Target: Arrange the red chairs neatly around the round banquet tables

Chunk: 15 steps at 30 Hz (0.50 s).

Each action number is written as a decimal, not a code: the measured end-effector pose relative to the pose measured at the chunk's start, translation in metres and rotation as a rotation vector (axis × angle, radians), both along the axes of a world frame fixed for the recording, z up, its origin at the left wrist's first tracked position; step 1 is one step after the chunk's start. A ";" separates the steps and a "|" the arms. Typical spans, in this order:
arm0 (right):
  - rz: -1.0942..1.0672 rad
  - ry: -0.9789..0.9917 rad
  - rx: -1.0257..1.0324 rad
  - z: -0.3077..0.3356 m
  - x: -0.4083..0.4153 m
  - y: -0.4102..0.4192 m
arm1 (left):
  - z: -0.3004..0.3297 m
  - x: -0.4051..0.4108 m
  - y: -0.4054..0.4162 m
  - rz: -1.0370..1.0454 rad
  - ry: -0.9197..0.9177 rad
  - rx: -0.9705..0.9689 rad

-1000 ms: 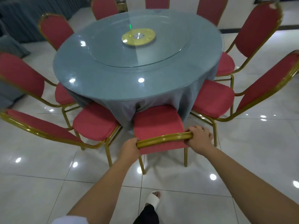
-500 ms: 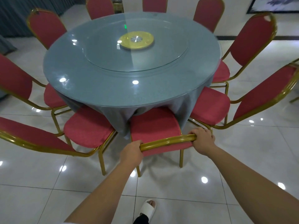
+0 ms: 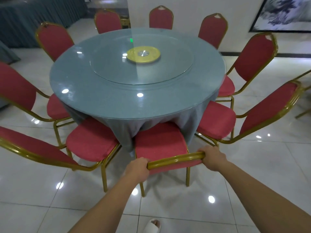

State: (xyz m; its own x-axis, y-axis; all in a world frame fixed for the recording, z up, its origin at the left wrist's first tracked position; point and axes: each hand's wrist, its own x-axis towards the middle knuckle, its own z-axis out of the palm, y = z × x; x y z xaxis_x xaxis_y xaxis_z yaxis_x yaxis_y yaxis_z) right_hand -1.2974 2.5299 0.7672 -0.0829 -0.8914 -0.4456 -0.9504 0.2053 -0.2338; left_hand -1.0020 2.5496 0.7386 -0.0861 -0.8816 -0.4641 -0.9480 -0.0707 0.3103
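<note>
Held chair: red chair (image 3: 161,145) at lower centre of the frame, its seat front tucked against the grey tablecloth (image 3: 151,121), its gold top rail (image 3: 176,159) nearest the camera.
Left hand: left hand (image 3: 137,169) grasps the left end of that top rail, fingers curled over it.
Right hand: right hand (image 3: 212,159) grasps the right end of the same rail, fingers wrapped round it.
Foot: white slipper (image 3: 152,226) at the bottom edge, on the glossy white floor tiles (image 3: 235,190).
Left neighbour: chair (image 3: 90,142) at lower left, just beside the held one, seat under the table edge.
Right neighbour: chair (image 3: 217,120) at centre right, seat close to the held chair's seat, backrest leaning out to the right.
Table: round banquet table (image 3: 117,101) in mid-frame, with a glass top.
Turntable: glass lazy Susan (image 3: 117,71) on the table, a yellow disc (image 3: 143,53) at its centre.
Far chairs: three chairs along the far rim in the upper frame, the middle chair (image 3: 161,19) straight on to the table.
Wall: framed picture (image 3: 286,14) at upper right.
</note>
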 end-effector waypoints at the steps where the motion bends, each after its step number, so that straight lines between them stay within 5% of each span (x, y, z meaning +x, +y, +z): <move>1: -0.012 0.000 0.005 -0.002 0.001 0.000 | -0.002 0.001 0.001 0.018 0.029 -0.002; 15: 0.067 -0.104 0.106 0.032 -0.003 0.014 | -0.003 0.013 0.000 0.023 0.363 0.157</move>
